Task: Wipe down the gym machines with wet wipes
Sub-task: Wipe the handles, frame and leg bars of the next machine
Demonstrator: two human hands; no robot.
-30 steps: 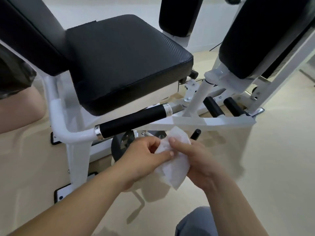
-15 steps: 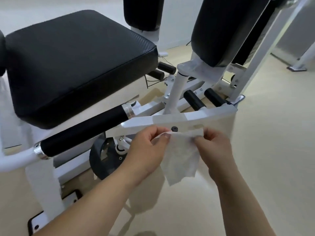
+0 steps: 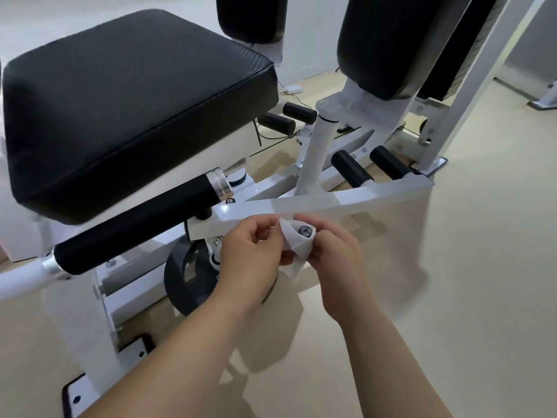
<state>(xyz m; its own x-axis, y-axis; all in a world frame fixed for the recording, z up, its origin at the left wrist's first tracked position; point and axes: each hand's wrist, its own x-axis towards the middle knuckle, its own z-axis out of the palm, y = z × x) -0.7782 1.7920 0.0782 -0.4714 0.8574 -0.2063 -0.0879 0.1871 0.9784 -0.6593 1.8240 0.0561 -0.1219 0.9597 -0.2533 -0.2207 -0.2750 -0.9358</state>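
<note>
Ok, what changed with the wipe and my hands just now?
The thin white wet wipe, hanging spread between the hands half a second ago, is now bunched small at the side of the white metal crossbar. The left hand and right hand still pinch it; the black padded seat stayed put.

Gym or fitness room. Strength machine (image 3: 316, 152) fills view: white-painted steel frame (image 3: 376, 196) with bolted joints, base plate (image 3: 75, 393) flat on floor (image 3: 467, 297). Wide black padded seat (image 3: 135, 101) in textured vinyl. Two upright black pads (image 3: 388, 40) behind it. Long black grip handle (image 3: 135, 230) with chrome collars. Short black pegs (image 3: 351, 168) low on frame. Dark round disc (image 3: 187, 276) under seat. Floor pale beige, smooth; wall (image 3: 310, 34) plain white. Foot of second white frame (image 3: 545, 101) at far right edge.
</note>
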